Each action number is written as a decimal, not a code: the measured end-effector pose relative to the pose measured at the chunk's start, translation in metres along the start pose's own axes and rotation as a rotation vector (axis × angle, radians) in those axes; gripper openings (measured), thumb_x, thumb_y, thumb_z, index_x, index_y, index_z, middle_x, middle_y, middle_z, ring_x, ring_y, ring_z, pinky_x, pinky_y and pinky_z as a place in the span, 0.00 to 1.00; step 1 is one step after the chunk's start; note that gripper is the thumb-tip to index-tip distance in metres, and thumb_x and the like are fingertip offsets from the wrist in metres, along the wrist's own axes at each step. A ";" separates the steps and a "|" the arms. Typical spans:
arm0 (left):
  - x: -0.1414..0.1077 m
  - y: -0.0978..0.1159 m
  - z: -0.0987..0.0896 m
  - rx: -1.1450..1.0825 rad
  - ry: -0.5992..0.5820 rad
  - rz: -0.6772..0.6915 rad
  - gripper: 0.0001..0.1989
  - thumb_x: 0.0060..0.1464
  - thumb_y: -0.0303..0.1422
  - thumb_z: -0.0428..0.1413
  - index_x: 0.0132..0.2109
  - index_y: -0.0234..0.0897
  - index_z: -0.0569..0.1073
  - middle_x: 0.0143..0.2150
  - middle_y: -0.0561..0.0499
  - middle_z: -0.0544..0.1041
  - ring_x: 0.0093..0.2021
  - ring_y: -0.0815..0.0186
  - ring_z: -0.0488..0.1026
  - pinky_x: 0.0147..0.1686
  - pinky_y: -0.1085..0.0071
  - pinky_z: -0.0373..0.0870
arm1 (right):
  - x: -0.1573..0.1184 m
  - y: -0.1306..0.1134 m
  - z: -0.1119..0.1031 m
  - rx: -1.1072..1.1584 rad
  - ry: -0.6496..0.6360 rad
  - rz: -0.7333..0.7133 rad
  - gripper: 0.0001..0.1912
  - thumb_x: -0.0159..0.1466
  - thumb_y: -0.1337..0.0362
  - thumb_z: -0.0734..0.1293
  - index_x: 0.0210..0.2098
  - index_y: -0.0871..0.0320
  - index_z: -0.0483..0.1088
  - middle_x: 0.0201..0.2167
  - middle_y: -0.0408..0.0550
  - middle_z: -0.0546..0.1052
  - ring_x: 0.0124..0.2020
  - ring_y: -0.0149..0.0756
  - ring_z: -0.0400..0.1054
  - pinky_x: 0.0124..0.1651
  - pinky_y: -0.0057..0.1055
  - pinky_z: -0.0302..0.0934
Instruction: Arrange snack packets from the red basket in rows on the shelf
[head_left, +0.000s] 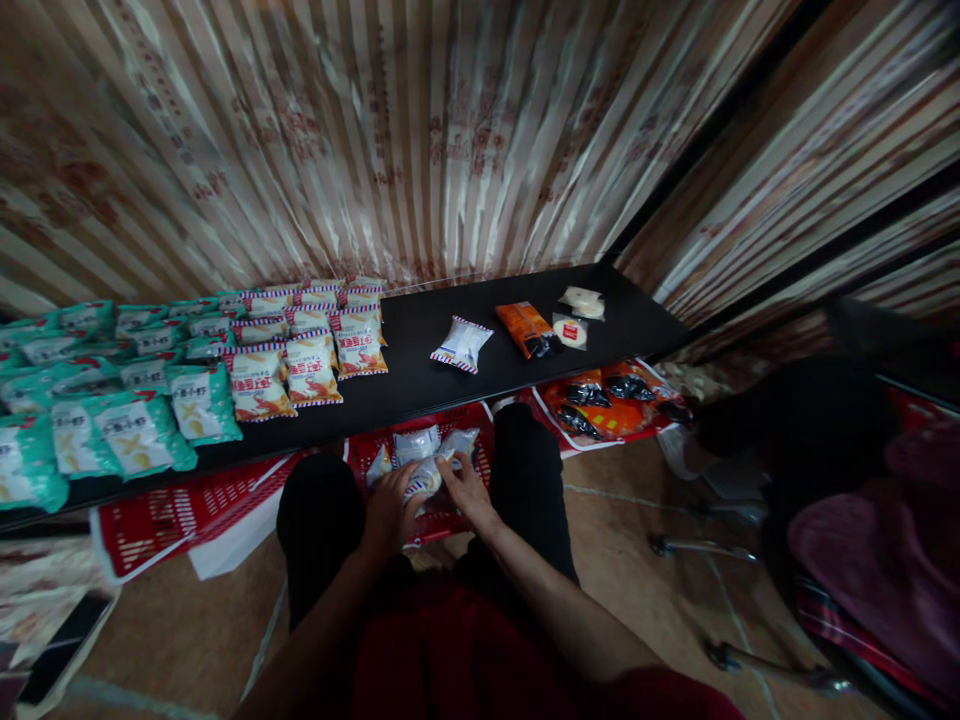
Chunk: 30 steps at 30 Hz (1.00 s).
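Note:
My left hand [390,510] and my right hand [466,487] both hold a small silvery snack packet [424,480], one at each side, above a red basket [482,455] between my knees. More silvery packets [416,443] lie in that basket. On the black table [420,385] a single white packet [462,345] lies face down or plain side up. Left of it stand rows of white-and-red snack bags [311,368] and, farther left, teal snack bags [142,430].
An orange-and-black packet [527,330] and two pale round items in clear wrap [571,332] lie on the table's right part. Below are a basket of orange packets [611,405] and another red basket [161,515]. A person sits at the right.

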<state>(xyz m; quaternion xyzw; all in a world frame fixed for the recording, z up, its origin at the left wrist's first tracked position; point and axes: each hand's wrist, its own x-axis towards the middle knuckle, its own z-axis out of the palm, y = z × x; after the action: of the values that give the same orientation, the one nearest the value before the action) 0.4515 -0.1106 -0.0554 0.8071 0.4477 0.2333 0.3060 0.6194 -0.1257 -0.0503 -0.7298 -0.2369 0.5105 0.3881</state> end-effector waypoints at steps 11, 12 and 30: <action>0.009 0.001 -0.012 -0.063 -0.069 -0.062 0.20 0.56 0.35 0.49 0.55 0.34 0.66 0.51 0.41 0.73 0.52 0.57 0.69 0.53 0.59 0.65 | -0.002 -0.004 -0.001 -0.265 0.166 -0.497 0.23 0.56 0.58 0.66 0.50 0.57 0.68 0.51 0.54 0.71 0.56 0.47 0.60 0.62 0.42 0.49; 0.009 0.001 -0.013 -0.065 -0.086 -0.071 0.21 0.55 0.35 0.49 0.55 0.34 0.66 0.51 0.41 0.73 0.52 0.57 0.69 0.53 0.59 0.65 | -0.003 -0.005 -0.001 -0.261 0.147 -0.523 0.22 0.56 0.59 0.66 0.49 0.57 0.69 0.50 0.53 0.71 0.56 0.46 0.60 0.62 0.42 0.49; 0.028 0.008 -0.044 -0.270 -0.356 -0.167 0.14 0.53 0.37 0.50 0.44 0.36 0.71 0.34 0.47 0.76 0.32 0.63 0.72 0.32 0.69 0.67 | -0.014 -0.020 -0.014 -0.109 -0.518 -0.368 0.24 0.62 0.49 0.60 0.51 0.55 0.70 0.47 0.46 0.76 0.50 0.41 0.67 0.54 0.37 0.59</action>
<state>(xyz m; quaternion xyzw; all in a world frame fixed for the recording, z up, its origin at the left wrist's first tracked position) 0.4410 -0.0772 -0.0162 0.7475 0.4164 0.1189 0.5037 0.6281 -0.1289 -0.0241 -0.5401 -0.4829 0.5870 0.3612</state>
